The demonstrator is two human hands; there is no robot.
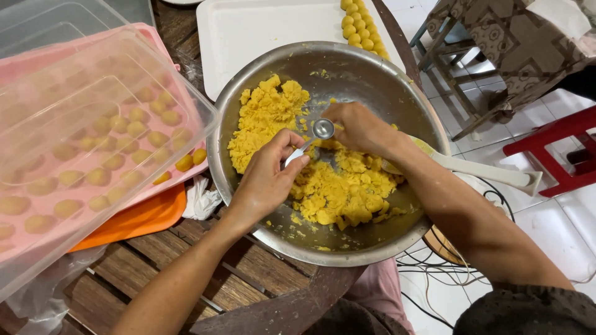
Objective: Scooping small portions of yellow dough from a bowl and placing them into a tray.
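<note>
1. While the left hand [264,183] pinches the handle of a small metal measuring spoon [313,138] between thumb and fingers, the right hand [360,129] curls just beyond the spoon's cup, fingertips bent down towards the crumbly yellow dough [335,186]; whether those fingers hold any dough I cannot tell.
2. From the grip, the spoon's long axis runs up and away to the right, cup end farthest from the left hand, open face upward and looking empty.
3. The spoon looks light, stiff and smooth, likely slick with dough grease, so a pinch low on the handle suits it, as now.
4. Beneath both hands the dough lies in loose clumps in a wide steel bowl [248,93]; it seems soft, crumbly and easily broken, best scooped or pressed rather than gripped.
5. Beyond the right hand, a white spatula [484,169] leans over the bowl's rim.
6. Past the left wrist, clear lidded trays [93,124] hold rolled yellow balls [186,162].
</note>
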